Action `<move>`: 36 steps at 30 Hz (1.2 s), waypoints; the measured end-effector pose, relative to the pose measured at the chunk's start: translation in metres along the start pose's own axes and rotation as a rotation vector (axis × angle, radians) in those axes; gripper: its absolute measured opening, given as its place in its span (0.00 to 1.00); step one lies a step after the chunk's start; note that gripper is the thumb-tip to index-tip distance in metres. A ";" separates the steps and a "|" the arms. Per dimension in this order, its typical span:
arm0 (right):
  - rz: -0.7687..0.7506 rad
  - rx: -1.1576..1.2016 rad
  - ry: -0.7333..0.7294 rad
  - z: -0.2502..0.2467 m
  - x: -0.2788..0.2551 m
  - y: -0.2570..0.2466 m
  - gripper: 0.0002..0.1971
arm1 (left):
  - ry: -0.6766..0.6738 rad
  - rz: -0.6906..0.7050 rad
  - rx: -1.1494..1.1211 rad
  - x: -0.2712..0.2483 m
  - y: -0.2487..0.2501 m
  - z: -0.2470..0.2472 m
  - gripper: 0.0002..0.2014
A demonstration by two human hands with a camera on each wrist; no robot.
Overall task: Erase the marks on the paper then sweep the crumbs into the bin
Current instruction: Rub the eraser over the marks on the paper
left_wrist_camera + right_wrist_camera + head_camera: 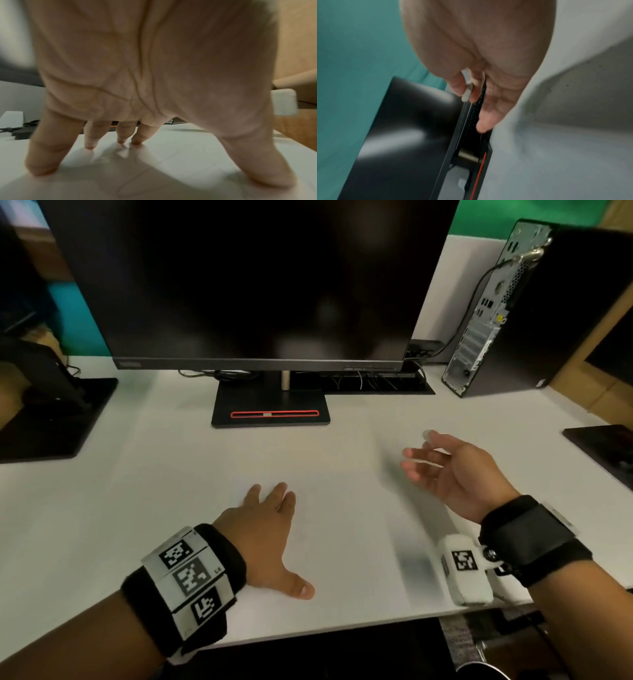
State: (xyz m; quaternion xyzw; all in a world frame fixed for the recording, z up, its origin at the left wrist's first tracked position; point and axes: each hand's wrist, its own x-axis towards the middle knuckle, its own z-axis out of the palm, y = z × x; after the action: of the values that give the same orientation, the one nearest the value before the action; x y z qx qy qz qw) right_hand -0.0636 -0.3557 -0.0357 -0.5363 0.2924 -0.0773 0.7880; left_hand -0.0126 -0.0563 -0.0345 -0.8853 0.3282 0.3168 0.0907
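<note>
A white sheet of paper (342, 542) lies on the white desk in front of me; its edges are hard to make out. Faint pencil marks (135, 174) show on it under my left palm. My left hand (270, 529) rests on the sheet, fingers spread and fingertips (89, 143) touching it. To the right, my right hand (442, 470) hovers above the desk, palm turned left. It pinches a small white eraser (467, 90) between its fingers. A few small dark specks (567, 85) lie on the white surface below that hand. I see no bin that I can be sure of.
A dark monitor (253, 278) stands behind the paper on a black base (270, 409) with a red stripe. A PC tower (496, 313) is at the back right, a black pad (603, 446) at the right edge, another black stand (51, 419) at the left.
</note>
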 end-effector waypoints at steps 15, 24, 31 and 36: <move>-0.032 -1.454 -0.507 0.053 -0.033 0.025 0.19 | -0.066 -0.071 0.078 0.007 0.005 -0.014 0.70; -0.197 -1.609 -0.658 0.049 -0.048 0.035 0.22 | -0.076 -0.073 0.040 0.016 0.005 -0.013 0.74; -0.211 -1.616 -0.761 0.047 -0.063 0.048 0.24 | -0.066 -0.076 0.054 0.020 0.004 -0.011 0.75; -0.255 -1.635 -0.871 0.053 -0.080 0.058 0.23 | -0.064 -0.080 0.063 0.020 0.005 -0.012 0.75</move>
State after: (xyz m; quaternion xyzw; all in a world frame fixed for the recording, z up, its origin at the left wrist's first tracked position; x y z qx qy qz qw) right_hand -0.1115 -0.2543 -0.0434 -0.9339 -0.1262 0.2741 0.1918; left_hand 0.0020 -0.0748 -0.0373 -0.8838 0.2992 0.3305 0.1416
